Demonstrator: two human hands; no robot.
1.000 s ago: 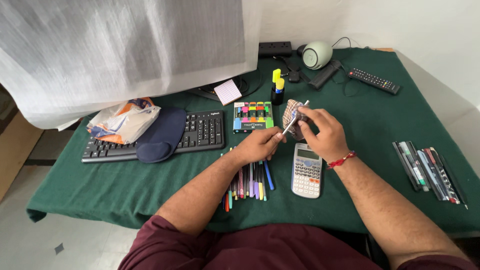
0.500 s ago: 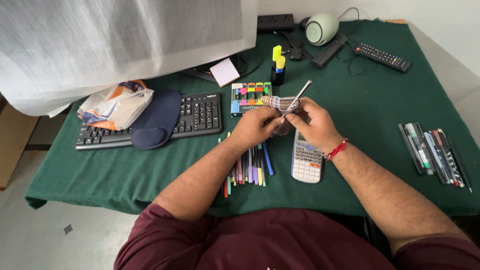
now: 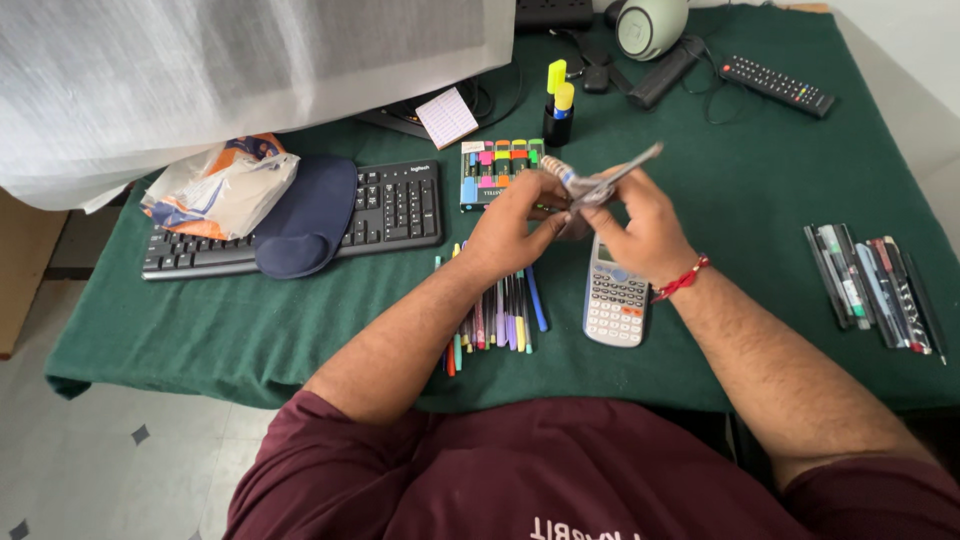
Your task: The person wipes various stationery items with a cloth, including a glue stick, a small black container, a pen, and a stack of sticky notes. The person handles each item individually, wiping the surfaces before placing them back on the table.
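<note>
Both hands meet above the green table (image 3: 250,330), over a grey calculator (image 3: 613,300). My left hand (image 3: 508,228) pinches a small checked cloth (image 3: 556,169) between fingers and thumb. My right hand (image 3: 640,225) grips a thin silver pen (image 3: 636,163) that sticks out up and to the right; the cloth is wrapped around the pen's lower part between the two hands. A red thread band sits on my right wrist. Under my left forearm lies a row of several coloured pens (image 3: 500,325).
A box of highlighters (image 3: 500,165) and a holder with two yellow highlighters (image 3: 557,100) stand behind the hands. A keyboard (image 3: 390,210), blue wrist rest (image 3: 305,215) and plastic bag (image 3: 225,185) lie left. More pens (image 3: 875,290) lie right, a remote (image 3: 778,85) far right.
The hands have lifted and moved away from me. The cloth went from my right hand to my left fingers, and the pen now tilts flatter, pointing right.
</note>
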